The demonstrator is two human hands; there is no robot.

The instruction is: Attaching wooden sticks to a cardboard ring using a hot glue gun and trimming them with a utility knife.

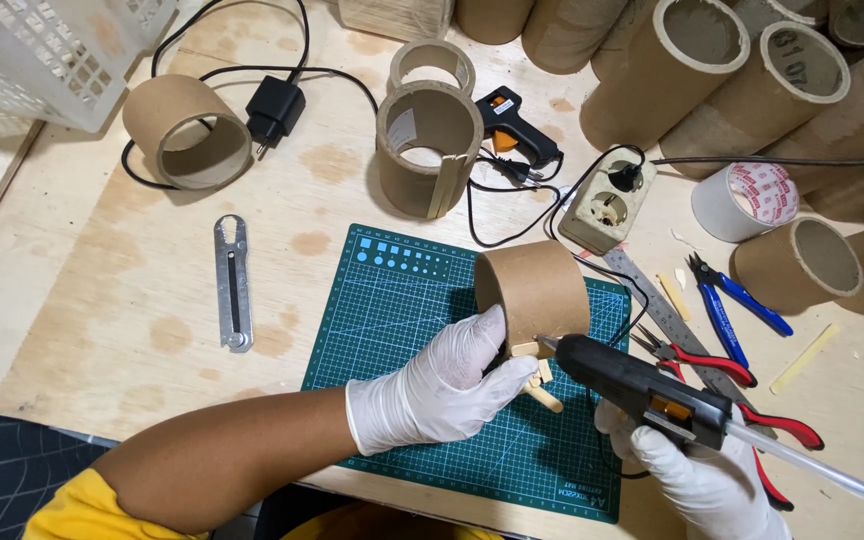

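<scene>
My left hand point(442, 385), in a white glove, holds a short brown cardboard ring point(537, 290) lying on its side on a green cutting mat point(402, 320). Its fingers also pinch small pale wooden sticks point(540, 385) against the ring's lower edge. My right hand point(697, 480), gloved too, grips a black glue gun point(647, 390) with a clear glue stick out the back. The gun's nozzle touches the ring's rim right beside the sticks.
Other cardboard rings point(187, 130) point(429, 145) lie on the wooden table, long tubes point(672, 60) at the back right. A metal cutter point(233, 283), second glue gun point(512, 125), power socket point(607, 200), tape roll point(747, 200), blue cutters point(732, 300), red pliers point(722, 365), steel ruler point(664, 305), white basket point(52, 50) surround.
</scene>
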